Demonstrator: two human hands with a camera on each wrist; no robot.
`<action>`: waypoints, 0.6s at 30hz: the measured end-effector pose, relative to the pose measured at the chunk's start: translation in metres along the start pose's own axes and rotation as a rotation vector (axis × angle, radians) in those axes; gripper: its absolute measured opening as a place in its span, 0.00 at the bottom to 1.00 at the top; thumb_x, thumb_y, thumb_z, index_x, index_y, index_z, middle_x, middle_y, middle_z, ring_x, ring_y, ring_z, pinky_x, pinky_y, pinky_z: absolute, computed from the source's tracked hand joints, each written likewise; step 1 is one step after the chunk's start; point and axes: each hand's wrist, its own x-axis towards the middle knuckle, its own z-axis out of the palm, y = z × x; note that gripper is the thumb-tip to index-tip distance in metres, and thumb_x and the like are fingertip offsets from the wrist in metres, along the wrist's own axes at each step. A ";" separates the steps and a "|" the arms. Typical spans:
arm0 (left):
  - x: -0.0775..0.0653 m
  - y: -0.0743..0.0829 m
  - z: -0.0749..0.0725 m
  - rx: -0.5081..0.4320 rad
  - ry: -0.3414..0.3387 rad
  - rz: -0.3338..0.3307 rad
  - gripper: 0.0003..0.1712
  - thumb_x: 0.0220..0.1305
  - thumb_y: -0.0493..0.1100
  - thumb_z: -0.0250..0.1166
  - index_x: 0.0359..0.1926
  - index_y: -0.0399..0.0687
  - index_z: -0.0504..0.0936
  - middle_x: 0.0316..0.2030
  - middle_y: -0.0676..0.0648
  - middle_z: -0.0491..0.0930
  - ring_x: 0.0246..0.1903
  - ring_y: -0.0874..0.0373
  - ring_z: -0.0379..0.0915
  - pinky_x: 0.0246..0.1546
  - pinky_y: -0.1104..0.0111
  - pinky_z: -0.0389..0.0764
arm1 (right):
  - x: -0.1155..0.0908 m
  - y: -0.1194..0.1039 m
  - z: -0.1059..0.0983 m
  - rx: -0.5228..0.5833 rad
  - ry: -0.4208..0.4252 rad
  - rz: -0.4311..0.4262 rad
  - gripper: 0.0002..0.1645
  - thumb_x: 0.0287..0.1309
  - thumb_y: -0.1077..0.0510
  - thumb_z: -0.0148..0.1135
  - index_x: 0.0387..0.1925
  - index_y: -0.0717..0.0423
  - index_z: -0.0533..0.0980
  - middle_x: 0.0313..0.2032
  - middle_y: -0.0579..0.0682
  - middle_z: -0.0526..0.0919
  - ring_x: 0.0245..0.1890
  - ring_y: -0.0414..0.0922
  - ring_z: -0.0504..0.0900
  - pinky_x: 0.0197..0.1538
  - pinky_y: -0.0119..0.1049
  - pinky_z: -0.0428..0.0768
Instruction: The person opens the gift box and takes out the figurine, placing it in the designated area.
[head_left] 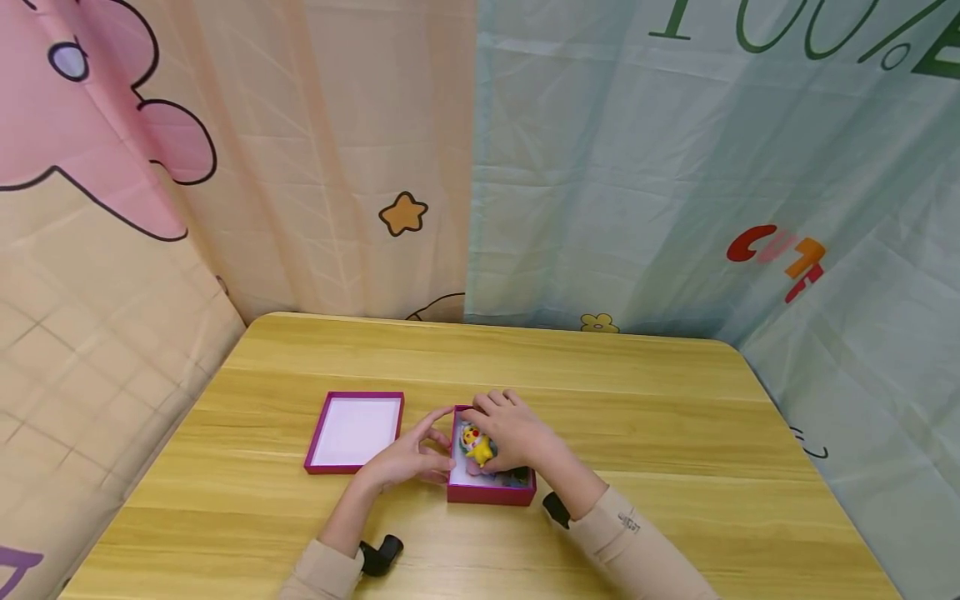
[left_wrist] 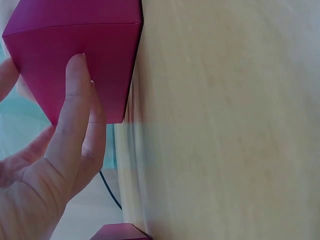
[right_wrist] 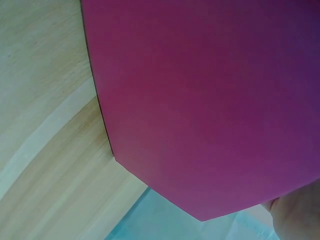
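A magenta box (head_left: 491, 495) with a white inside stands uncovered on the table. My left hand (head_left: 408, 454) is at its left side, with fairly straight fingers (left_wrist: 77, 85) touching the outer wall in the left wrist view. Over the box reaches my right hand (head_left: 513, 429), thumb and forefinger around a small yellow figurine (head_left: 477, 446) with red on its face. Something pinkish lies below the figurine, and a dark item (head_left: 517, 477) shows in the near right corner. The right wrist view is mostly filled by the box wall (right_wrist: 200, 110), which hides the right fingers.
The box's magenta lid (head_left: 354, 469) lies left of the box, its white inside facing up. Wood-grain table (head_left: 637, 417) extends around both. Patterned curtains (head_left: 600, 167) hang behind the table and along its sides.
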 end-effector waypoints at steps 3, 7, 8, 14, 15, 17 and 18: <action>0.001 0.000 0.000 -0.001 0.004 -0.003 0.47 0.56 0.35 0.64 0.70 0.51 0.46 0.49 0.34 0.61 0.36 0.50 0.76 0.39 0.55 0.81 | 0.000 0.000 0.000 0.001 0.000 -0.003 0.47 0.39 0.31 0.66 0.60 0.45 0.66 0.50 0.44 0.68 0.50 0.44 0.65 0.58 0.42 0.66; 0.001 -0.001 0.000 0.000 0.008 -0.003 0.47 0.56 0.35 0.64 0.70 0.51 0.46 0.48 0.34 0.61 0.35 0.51 0.75 0.39 0.55 0.81 | 0.000 0.000 0.000 -0.001 0.010 -0.009 0.45 0.40 0.30 0.65 0.58 0.46 0.66 0.49 0.45 0.69 0.50 0.44 0.66 0.57 0.41 0.67; 0.001 -0.001 0.000 -0.001 0.008 -0.003 0.47 0.56 0.35 0.64 0.70 0.51 0.46 0.48 0.34 0.61 0.35 0.51 0.75 0.39 0.55 0.81 | 0.000 -0.001 0.000 0.001 0.012 -0.008 0.45 0.40 0.31 0.65 0.57 0.47 0.67 0.48 0.45 0.69 0.50 0.44 0.66 0.57 0.41 0.67; 0.002 -0.003 0.000 -0.020 0.006 -0.003 0.48 0.55 0.35 0.65 0.70 0.51 0.47 0.47 0.35 0.62 0.36 0.50 0.76 0.40 0.55 0.81 | -0.002 -0.001 0.000 0.026 0.035 0.000 0.44 0.39 0.32 0.66 0.56 0.47 0.67 0.48 0.46 0.69 0.49 0.45 0.66 0.57 0.42 0.67; 0.002 -0.003 0.000 -0.023 0.006 -0.003 0.48 0.55 0.35 0.65 0.70 0.51 0.46 0.47 0.35 0.62 0.36 0.50 0.76 0.39 0.55 0.81 | -0.002 -0.001 0.001 0.030 0.040 0.001 0.43 0.39 0.31 0.66 0.55 0.47 0.67 0.48 0.46 0.68 0.49 0.45 0.66 0.57 0.43 0.67; 0.002 -0.003 0.000 -0.028 0.006 -0.004 0.48 0.55 0.34 0.65 0.70 0.51 0.46 0.47 0.35 0.61 0.36 0.50 0.76 0.39 0.55 0.81 | -0.003 0.000 0.002 0.037 0.048 0.006 0.44 0.39 0.31 0.66 0.56 0.48 0.66 0.48 0.46 0.68 0.49 0.45 0.65 0.58 0.44 0.67; 0.002 -0.003 0.000 -0.026 0.006 -0.004 0.48 0.55 0.34 0.65 0.70 0.51 0.46 0.47 0.35 0.61 0.36 0.50 0.76 0.39 0.55 0.81 | -0.004 0.000 0.002 0.040 0.051 0.010 0.45 0.39 0.31 0.65 0.56 0.48 0.66 0.48 0.46 0.68 0.49 0.45 0.65 0.58 0.44 0.66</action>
